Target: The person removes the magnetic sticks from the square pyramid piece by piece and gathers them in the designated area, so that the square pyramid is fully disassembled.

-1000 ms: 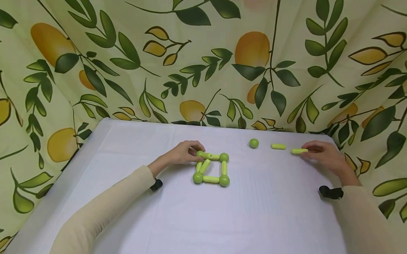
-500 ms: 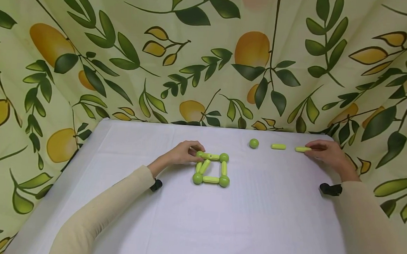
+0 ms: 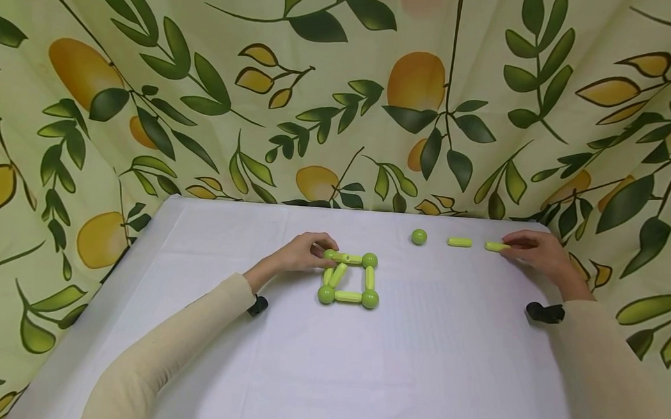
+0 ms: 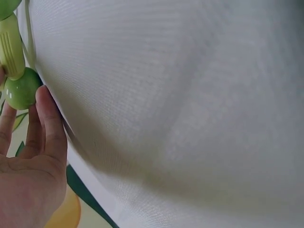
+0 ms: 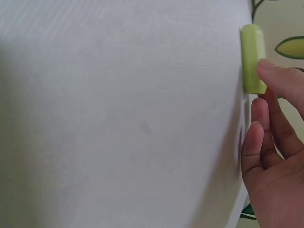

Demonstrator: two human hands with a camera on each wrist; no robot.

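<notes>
A square frame of yellow-green rods joined by green balls lies left of centre in the head view; its near rod [image 3: 348, 296] runs between two balls. A loose-angled rod [image 3: 338, 275] leans inside its left side. My left hand [image 3: 303, 252] holds the frame's far-left corner, its fingers and thumb about the green ball [image 4: 23, 90] in the left wrist view. Far to the right, my right hand [image 3: 536, 252] pinches the right end of a yellow-green rod [image 5: 253, 59] between thumb and fingers, low over the table near its back edge.
Between the frame and my right hand, a single green ball [image 3: 419, 237] and another yellow-green rod [image 3: 459, 242] lie in a row near the back edge. White cloth covers the table [image 3: 417, 381]. A leaf-and-fruit patterned curtain [image 3: 342, 107] hangs behind it and along both sides.
My right hand and its rod have shifted slightly to the right over the second, with a tiny move back left at the end. The left hand and the frame stay where they were.
</notes>
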